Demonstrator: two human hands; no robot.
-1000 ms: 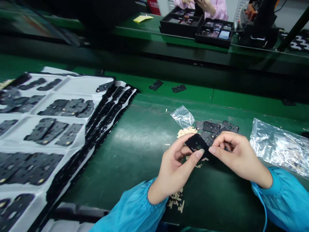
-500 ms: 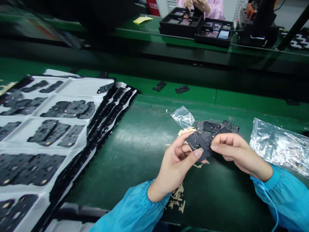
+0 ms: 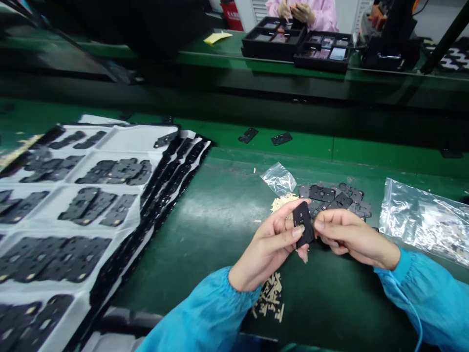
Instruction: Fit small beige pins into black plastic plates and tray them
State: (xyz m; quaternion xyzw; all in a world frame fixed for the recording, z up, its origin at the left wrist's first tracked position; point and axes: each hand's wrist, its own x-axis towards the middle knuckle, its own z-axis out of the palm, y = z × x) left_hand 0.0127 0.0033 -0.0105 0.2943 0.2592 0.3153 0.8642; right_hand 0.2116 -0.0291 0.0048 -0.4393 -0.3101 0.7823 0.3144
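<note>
My left hand (image 3: 269, 247) grips a small black perforated plate (image 3: 303, 224) between thumb and fingers, holding it on edge. My right hand (image 3: 351, 239) pinches at the plate's right edge, its fingertips against it. Just beyond both hands lies a loose pile of similar black plates (image 3: 330, 196) on the green bench (image 3: 220, 230). Beige scraps (image 3: 271, 296) are scattered below my left wrist, and more (image 3: 284, 201) lie beyond my left hand.
A white sheet (image 3: 128, 139) with rows of black plates fills the left side. Clear plastic bags (image 3: 278, 178) (image 3: 425, 220) lie near the pile. Beyond, a co-worker in a pink sleeve (image 3: 322, 14) works behind black trays (image 3: 273, 41).
The black plate has turned from lying broad to standing narrow on edge in my left hand. My hands have drawn slightly closer, and the view has shifted a little.
</note>
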